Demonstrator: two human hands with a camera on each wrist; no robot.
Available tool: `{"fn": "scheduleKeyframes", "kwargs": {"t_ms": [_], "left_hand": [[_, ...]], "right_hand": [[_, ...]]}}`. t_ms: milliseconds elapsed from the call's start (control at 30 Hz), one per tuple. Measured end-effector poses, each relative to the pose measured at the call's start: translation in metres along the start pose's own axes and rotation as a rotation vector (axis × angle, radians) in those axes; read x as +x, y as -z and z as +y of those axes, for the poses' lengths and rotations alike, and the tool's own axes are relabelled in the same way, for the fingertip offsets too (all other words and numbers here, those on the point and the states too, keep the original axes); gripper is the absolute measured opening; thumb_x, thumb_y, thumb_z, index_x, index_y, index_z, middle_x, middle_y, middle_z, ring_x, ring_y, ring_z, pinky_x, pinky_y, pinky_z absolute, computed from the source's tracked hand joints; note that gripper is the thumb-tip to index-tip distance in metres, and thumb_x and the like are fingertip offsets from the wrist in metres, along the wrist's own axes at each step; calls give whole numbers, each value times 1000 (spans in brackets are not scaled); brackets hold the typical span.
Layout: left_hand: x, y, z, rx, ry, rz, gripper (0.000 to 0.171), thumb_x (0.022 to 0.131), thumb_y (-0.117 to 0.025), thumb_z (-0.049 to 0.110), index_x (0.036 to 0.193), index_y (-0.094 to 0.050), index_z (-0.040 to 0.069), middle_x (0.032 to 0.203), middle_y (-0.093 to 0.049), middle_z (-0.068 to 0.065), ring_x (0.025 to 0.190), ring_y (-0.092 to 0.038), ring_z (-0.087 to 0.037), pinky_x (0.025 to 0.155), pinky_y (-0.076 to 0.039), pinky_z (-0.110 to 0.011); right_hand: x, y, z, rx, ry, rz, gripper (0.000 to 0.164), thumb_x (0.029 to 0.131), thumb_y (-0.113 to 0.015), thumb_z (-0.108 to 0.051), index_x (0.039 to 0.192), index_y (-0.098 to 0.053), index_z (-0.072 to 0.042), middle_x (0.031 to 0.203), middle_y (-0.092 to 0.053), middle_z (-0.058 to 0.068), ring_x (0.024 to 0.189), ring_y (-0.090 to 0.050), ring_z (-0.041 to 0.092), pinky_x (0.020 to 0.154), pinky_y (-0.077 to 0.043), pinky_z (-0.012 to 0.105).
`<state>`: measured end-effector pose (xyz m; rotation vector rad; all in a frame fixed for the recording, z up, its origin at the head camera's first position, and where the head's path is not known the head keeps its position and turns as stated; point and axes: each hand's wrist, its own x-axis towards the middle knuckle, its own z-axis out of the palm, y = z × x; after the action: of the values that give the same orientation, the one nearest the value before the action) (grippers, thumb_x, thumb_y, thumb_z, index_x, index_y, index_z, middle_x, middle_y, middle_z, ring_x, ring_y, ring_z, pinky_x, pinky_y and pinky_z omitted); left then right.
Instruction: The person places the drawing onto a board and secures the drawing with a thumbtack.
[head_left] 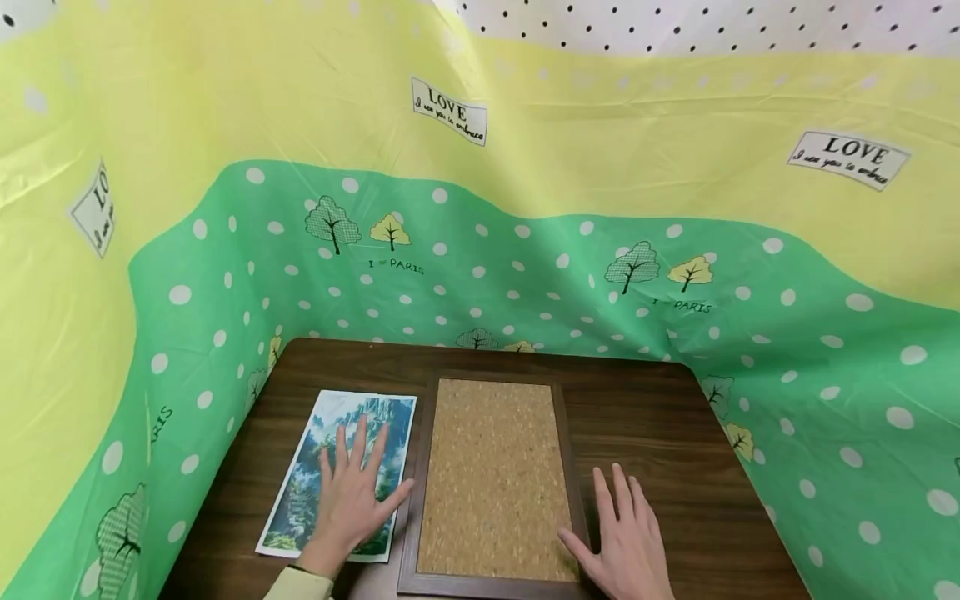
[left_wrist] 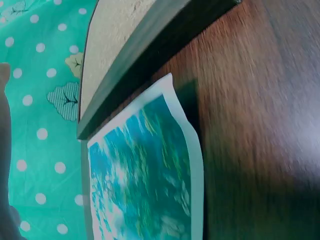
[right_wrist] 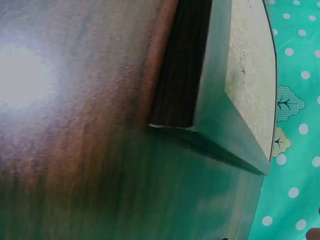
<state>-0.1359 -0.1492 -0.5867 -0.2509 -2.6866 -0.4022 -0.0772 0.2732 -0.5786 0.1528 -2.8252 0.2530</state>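
Observation:
A landscape print (head_left: 303, 483) of misty mountains and trees, with a white border, lies left of a brown-framed cork board (head_left: 495, 479). Over the print my left hand (head_left: 351, 504) spreads its fingers; whether it touches the paper I cannot tell. In the left wrist view the print's (left_wrist: 145, 185) near edge curls slightly up, beside the board's frame (left_wrist: 145, 50). My right hand (head_left: 628, 542) is by the board's lower right side, fingers extended, its thumb across the frame edge. The right wrist view shows a frame corner (right_wrist: 205, 110) and barely a fingertip (right_wrist: 314, 234).
The dark wood-grain table (head_left: 645, 417) has rounded far corners. A green and yellow curtain (head_left: 465, 275) with dots and printed trees hangs around its back and sides.

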Motion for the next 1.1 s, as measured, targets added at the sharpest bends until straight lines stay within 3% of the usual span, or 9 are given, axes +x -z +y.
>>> {"fn": "scheduleKeyframes", "kwargs": {"t_ms": [100,233,367,633,833,933,1100], "left_hand": [[-2,2,-9,-26,27,-16,90,85,-62,70,157,-35,23,164,-26,-18,145,-26,-53,104,-32,-73],[-2,5,-25,-17,62,0,81,87,-65,64,148,-50,14,154,-43,-24,132,-48,-52,90,-49,-65],[-2,7,-45,15,129,-15,75,88,-67,58,142,-55,7,143,-52,-27,119,-58,-48,77,-54,-60],[-8,12,-94,8,393,-165,67,92,-69,37,141,-47,-4,141,-44,-34,116,-50,-56,80,-48,-67],[-11,16,-115,-3,567,-313,73,95,-64,34,140,-36,-17,136,-38,-42,116,-44,-60,82,-47,-66],[-11,16,-119,-2,612,-349,68,96,-64,33,134,-41,-19,130,-41,-41,113,-46,-57,82,-48,-64],[-13,16,-123,-29,625,-351,55,96,-67,28,130,-52,-13,125,-47,-37,103,-57,-51,74,-52,-60]], "right_hand": [[-1,-1,2,5,-13,-29,101,82,-62,-77,156,-36,-13,154,-38,25,134,-39,50,97,-38,70],[-2,-3,3,4,-34,-64,94,85,-60,-74,152,-43,-11,150,-43,25,131,-44,48,91,-41,70],[0,-4,7,3,-49,-109,86,89,-58,-71,148,-48,-9,146,-48,25,126,-49,48,86,-43,69],[1,-9,23,-2,-93,-182,80,93,-52,-69,141,-56,-5,137,-55,26,117,-55,49,81,-46,67],[2,-11,37,-16,-110,-215,81,95,-46,-71,138,-56,-3,133,-56,27,111,-58,49,78,-49,63],[3,-11,46,-9,-126,-228,80,96,-47,-69,138,-56,-1,130,-58,27,108,-59,49,76,-50,62],[10,-12,61,34,-167,-241,73,96,-55,-59,140,-52,0,127,-57,32,105,-58,52,73,-51,61]]}}
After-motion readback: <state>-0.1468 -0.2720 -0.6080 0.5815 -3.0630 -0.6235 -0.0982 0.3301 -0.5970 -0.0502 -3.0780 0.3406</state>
